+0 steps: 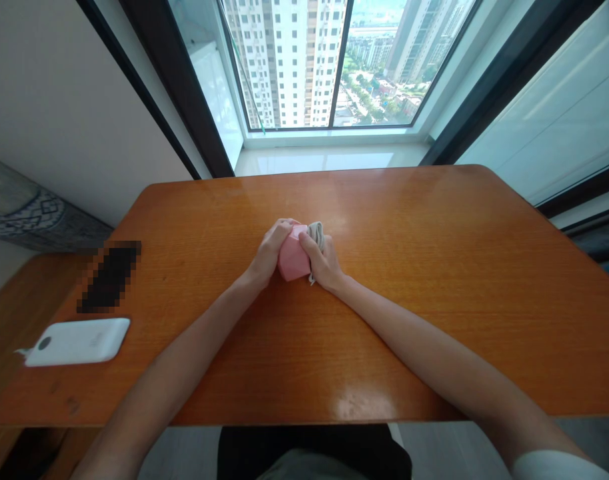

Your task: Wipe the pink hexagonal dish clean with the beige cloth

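Power bank (77,341): well left of the pink case, flat on the worktop (434,280).
Left hand (270,252): curled round the case's left side.
Pink case (293,261): mid-worktop, clasped between both hands.
Cord bundle (316,232): touching the case's upper right.
Right hand (326,261): thumb pressing the case, fingers over the cord.
Care: probably brace the case with the left hand and keep the cord gathered.

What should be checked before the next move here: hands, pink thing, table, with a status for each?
1. The left hand grips the pink object: ok, fingers curl over its left side.
2. The right hand grips it: ok, thumb on its front.
3. The pale cord is bunched at the object's top: ok.
4. Object rests on the table: cannot tell, hands hide its base.
5. The white power bank lies apart from both hands: ok, near the left edge.
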`<state>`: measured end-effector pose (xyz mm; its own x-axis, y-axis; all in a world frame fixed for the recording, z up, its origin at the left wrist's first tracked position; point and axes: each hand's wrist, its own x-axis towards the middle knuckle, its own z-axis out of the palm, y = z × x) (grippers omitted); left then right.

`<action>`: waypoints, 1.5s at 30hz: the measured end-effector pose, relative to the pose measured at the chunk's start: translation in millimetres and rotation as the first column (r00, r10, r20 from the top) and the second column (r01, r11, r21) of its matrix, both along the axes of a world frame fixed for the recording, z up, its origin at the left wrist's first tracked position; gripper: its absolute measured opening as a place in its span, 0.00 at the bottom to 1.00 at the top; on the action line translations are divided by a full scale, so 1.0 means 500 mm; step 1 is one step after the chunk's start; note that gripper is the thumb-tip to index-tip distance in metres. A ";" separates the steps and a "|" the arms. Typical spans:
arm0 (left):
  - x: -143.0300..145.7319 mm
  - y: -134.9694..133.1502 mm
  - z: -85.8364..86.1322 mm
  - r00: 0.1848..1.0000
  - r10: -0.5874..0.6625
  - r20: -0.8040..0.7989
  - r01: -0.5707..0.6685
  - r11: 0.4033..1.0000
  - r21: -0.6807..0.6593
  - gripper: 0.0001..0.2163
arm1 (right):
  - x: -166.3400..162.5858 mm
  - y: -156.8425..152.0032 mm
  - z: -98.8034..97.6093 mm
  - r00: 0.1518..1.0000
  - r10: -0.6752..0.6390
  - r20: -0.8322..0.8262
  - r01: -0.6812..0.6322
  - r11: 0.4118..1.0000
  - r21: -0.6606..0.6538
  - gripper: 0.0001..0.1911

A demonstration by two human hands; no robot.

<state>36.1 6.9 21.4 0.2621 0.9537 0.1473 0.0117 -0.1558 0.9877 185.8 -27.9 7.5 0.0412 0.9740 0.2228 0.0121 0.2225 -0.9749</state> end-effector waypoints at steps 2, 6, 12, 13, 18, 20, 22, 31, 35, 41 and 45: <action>-0.002 0.003 -0.001 0.998 -0.046 0.044 0.049 0.996 -0.076 0.20 | 0.000 0.000 -0.003 1.000 0.019 -0.002 -0.019 1.000 0.015 0.30; 0.000 0.000 -0.003 0.997 -0.020 0.075 0.027 0.995 -0.098 0.19 | 0.001 0.001 -0.004 1.000 0.015 -0.010 -0.015 1.000 0.008 0.30; -0.003 -0.012 -0.004 0.997 0.070 -0.024 -0.065 0.986 0.155 0.23 | 0.003 -0.003 0.001 0.999 0.040 -0.010 -0.040 0.999 -0.013 0.31; -0.008 -0.012 -0.005 0.997 0.072 -0.022 -0.064 0.968 0.243 0.23 | 0.003 -0.003 0.001 0.999 0.046 -0.015 -0.046 0.999 -0.011 0.31; -0.034 0.000 -0.025 0.984 -0.018 -0.176 0.129 0.753 0.646 0.26 | 0.003 0.002 0.005 0.999 -0.015 -0.049 0.012 0.998 -0.056 0.28; -0.041 0.006 -0.033 0.974 -0.030 -0.224 0.178 0.709 0.682 0.26 | 0.002 0.004 0.009 0.998 -0.030 -0.055 0.026 0.996 -0.080 0.27; -0.046 0.009 -0.037 0.972 -0.035 -0.232 0.193 0.683 0.704 0.27 | 0.001 0.004 0.012 0.998 -0.025 -0.053 0.020 0.996 -0.092 0.27; -0.036 -0.003 -0.036 0.976 0.025 -0.215 0.133 0.714 0.687 0.21 | 0.001 0.008 0.009 0.998 -0.014 -0.066 0.011 0.999 -0.042 0.27; -0.025 -0.012 -0.030 0.983 0.047 -0.175 0.053 0.848 0.528 0.19 | 0.002 0.009 0.003 0.998 -0.007 -0.057 0.005 0.999 -0.037 0.28; -0.011 -0.013 -0.006 0.993 0.066 -0.101 -0.035 0.960 0.279 0.21 | 0.003 0.004 -0.004 1.000 -0.009 -0.029 0.008 1.000 -0.018 0.30; -0.004 -0.007 0.002 0.999 0.040 -0.021 -0.040 0.999 0.015 0.24 | 0.000 0.001 -0.002 1.000 0.013 0.007 -0.013 1.000 -0.010 0.32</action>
